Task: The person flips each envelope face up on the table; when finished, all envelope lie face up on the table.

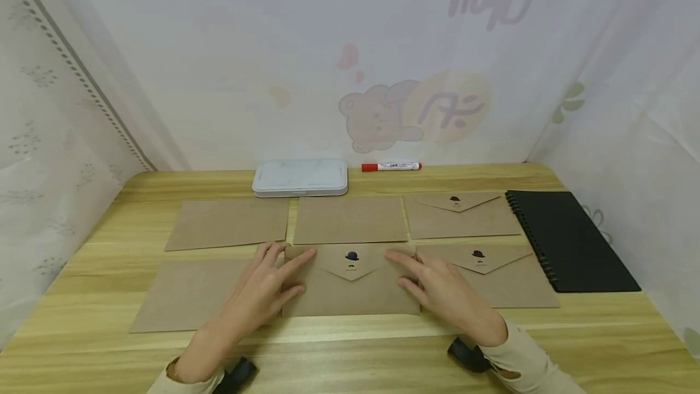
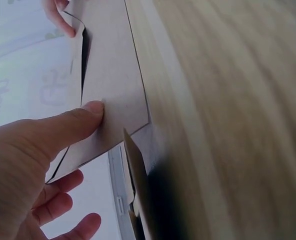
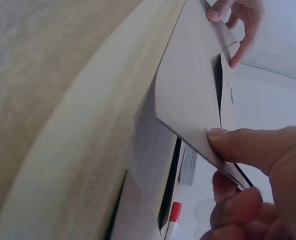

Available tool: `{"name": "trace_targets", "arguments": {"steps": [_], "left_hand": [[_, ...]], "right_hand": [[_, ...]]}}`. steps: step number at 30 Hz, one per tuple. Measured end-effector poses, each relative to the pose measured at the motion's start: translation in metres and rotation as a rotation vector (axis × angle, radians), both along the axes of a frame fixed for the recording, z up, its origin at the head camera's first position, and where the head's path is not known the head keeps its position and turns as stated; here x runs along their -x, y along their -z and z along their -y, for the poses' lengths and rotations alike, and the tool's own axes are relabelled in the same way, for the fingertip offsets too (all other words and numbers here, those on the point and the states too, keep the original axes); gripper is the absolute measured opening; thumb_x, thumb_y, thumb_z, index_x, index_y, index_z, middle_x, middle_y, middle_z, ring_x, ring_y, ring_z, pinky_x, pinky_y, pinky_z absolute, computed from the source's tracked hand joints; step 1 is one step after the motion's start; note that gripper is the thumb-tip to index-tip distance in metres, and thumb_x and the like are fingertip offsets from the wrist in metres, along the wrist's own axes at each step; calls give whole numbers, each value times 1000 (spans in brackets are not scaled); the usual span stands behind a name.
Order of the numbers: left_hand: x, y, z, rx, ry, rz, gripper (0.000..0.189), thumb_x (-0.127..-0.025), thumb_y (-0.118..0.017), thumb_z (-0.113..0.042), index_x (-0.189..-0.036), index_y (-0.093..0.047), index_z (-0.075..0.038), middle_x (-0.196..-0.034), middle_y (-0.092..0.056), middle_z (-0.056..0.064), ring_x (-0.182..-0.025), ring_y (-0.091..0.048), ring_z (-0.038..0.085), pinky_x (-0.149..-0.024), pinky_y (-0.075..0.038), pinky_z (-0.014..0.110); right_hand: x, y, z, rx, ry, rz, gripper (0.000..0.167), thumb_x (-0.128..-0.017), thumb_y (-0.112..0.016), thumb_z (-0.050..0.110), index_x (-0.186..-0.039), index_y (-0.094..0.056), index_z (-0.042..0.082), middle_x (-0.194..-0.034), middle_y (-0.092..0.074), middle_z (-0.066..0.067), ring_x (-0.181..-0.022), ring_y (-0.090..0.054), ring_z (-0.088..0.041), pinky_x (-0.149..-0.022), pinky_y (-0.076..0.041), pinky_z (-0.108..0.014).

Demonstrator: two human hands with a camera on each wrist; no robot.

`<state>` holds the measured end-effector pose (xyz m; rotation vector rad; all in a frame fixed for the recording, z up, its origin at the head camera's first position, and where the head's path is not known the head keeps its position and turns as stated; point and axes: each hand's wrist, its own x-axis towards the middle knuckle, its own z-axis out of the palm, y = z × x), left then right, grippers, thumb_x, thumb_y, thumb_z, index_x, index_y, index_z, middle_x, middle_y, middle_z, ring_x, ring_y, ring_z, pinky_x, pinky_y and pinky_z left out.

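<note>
A brown kraft envelope [image 1: 352, 300] lies in the front middle, its pointed flap printed with a black hat and moustache. My left hand [image 1: 257, 290] grips its left edge, and my right hand [image 1: 445, 290] grips the right edge. In the left wrist view the left thumb [image 2: 90, 116] presses on the envelope's face, other fingers behind the edge. The right wrist view shows the right thumb [image 3: 223, 140] on the front too, fingers curled beneath. Both index fingers reach onto the flap area. The flap stands slightly away from the body, leaving a dark gap.
Flap-up envelopes [image 1: 514, 287] lie at right, plain-side envelopes [image 1: 180, 297] at left and behind in the middle [image 1: 350, 221]. A black spiral notebook [image 1: 574, 242] is far right. A white case [image 1: 301, 178] and a red-capped marker [image 1: 391, 166] lie at the back.
</note>
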<state>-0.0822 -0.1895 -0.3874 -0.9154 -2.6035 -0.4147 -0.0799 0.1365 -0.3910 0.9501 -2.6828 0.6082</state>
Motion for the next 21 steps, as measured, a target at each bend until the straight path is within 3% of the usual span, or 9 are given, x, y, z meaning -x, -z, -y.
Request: {"name": "trace_targets", "arguments": {"steps": [5,10,17,21], "left_hand": [[0,2,0,-7,6,3,62,-68,-83,-22,-125,-61,-15,-106,-50,13,-101,-42,32,-77,-46,41],[-1,3,0,-8,-1,23,60,-68,-83,-21,-124,-61,-14,-101,-47,10,-98,-42,31,-76,-43,40],[-5,3,-2,37,-85,89,54,-71,-82,-25,-121,-63,-16,-100,-47,7,-102,-40,31,-79,-36,50],[-6,5,-2,29,-98,97,52,-70,-82,-25,-118,-64,-16,-98,-48,7,-104,-39,35,-87,-29,55]], "right_hand": [[1,1,-1,16,-26,18,45,-85,-69,16,-128,-57,13,-108,-65,-5,-57,-45,-1,-52,-44,-19],[1,2,-1,16,-31,50,41,-86,-68,16,-126,-59,11,-106,-67,-5,-50,-35,2,-50,-39,-16],[0,7,-1,-45,8,20,36,-87,-66,20,-122,-62,10,-103,-67,-5,-63,-51,-1,-59,-47,-23],[-1,9,-2,-102,-7,-21,41,-85,-68,27,-122,-61,10,-89,-65,-2,-54,-40,-2,-50,-39,-20]]}}
